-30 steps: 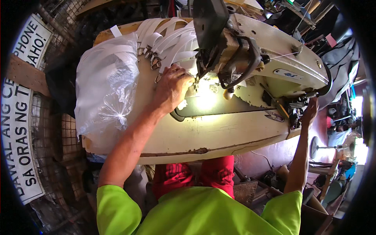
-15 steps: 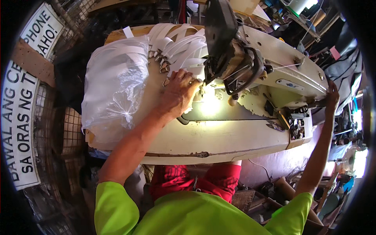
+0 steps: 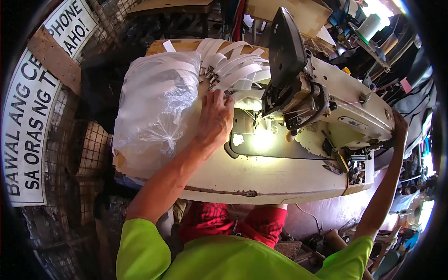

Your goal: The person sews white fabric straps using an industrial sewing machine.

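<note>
My left hand is closed on a white strap, left of the sewing machine's needle area. The strap stretches from my fingers toward the presser foot, under a bright lamp glow. Many looped white straps with metal clasps lie fanned out beyond my hand. A knotted clear plastic bag of white material lies to the left. My right hand has its fingers wrapped round the handwheel at the right end of the machine.
The pale tabletop has a worn front edge. Scissors and a cluttered small parts holder sit at its right. A wire grid with signboards stands left; shelves with thread cones, a cardboard box and hanging dark cloth are behind.
My right hand has moved up onto the handwheel. My left hand has drawn leftward from the needle with the strap. The whole view has shifted, with the table sitting lower and farther right.
</note>
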{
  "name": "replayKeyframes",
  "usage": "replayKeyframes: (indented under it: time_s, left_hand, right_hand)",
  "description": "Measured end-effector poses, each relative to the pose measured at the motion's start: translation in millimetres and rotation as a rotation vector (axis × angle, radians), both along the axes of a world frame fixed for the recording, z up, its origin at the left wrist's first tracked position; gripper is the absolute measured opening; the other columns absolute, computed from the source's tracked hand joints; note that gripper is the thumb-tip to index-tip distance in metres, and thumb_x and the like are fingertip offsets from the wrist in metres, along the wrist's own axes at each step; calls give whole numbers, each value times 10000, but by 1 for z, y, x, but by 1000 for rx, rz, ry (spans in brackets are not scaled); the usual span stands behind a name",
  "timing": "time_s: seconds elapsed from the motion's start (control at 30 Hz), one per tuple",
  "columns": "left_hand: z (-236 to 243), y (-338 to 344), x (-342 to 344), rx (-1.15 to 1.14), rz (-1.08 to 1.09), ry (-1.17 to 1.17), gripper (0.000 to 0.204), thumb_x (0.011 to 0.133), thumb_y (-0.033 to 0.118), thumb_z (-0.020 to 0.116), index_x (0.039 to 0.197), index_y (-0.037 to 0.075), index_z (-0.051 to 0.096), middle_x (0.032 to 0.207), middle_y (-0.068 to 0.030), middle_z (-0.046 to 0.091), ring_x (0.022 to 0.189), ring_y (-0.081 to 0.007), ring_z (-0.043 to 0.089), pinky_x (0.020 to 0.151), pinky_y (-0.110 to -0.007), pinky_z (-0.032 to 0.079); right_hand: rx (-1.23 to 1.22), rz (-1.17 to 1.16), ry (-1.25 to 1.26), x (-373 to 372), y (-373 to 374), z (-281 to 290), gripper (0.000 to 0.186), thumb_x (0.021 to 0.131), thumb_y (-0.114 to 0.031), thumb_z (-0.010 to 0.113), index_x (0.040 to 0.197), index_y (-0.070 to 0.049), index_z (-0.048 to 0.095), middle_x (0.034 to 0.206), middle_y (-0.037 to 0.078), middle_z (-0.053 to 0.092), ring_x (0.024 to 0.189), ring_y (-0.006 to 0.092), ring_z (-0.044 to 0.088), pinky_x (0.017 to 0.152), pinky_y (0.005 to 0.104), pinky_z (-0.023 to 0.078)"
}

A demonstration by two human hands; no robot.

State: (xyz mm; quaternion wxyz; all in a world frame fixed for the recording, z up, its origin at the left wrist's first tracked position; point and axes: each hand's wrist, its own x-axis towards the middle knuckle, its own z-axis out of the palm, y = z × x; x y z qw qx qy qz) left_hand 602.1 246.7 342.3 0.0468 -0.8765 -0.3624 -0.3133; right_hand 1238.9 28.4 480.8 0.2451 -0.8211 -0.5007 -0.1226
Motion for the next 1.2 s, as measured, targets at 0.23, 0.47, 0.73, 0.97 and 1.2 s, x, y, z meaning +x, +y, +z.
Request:
replayKeyframes:
  time_s: [0.23, 0.47, 0.73, 0.97, 1.2]
  left_hand:
    - [4, -4, 6, -77, 44, -4, 206, 756, 110, 663, 944, 30, 633, 935, -131, 538, 950, -303, 535, 822, -449, 425]
    - [36, -7, -12, -51, -2, 27, 208, 771, 189, 695, 893, 30, 639, 909, -142, 545, 941, -314, 533, 818, -441, 428]
    - [128, 157, 10, -406, 314, 381, 484, 838, 457, 612, 1094, 49, 664, 1241, -201, 603, 1076, -392, 619, 919, -418, 520]
    - [25, 286, -28, -579, 374, 540, 960, 717, 819, 520, 1260, 31, 594, 1324, -214, 547, 1202, -355, 554, 1007, -392, 444]
    - [57, 227, 69, -540, 331, 614, 894, 691, 689, 615, 1243, -13, 603, 1280, -222, 581, 1248, -327, 513, 1045, -400, 392]
  right_hand:
    - [206, -236, 196, -23, -15, 9, 377, 944, -307, 590, 1192, -28, 645, 952, 112, 708, 784, 203, 639, 759, 318, 480]
    - [497, -31, -471, -251, -47, -69, 230, 906, -66, 586, 1128, -37, 639, 1010, 131, 639, 997, 269, 591, 849, 387, 482]
    - [279, 146, 265, -417, -33, -145, 200, 829, 22, 647, 1019, -32, 680, 874, 130, 607, 738, 260, 606, 634, 345, 491]
    - [266, 169, 173, -419, -29, -142, 200, 784, 27, 675, 977, -23, 681, 832, 128, 601, 725, 282, 597, 626, 363, 483]
    - [246, 183, 160, -416, -28, -139, 205, 781, 34, 670, 980, -12, 677, 830, 126, 591, 715, 282, 584, 617, 367, 471]
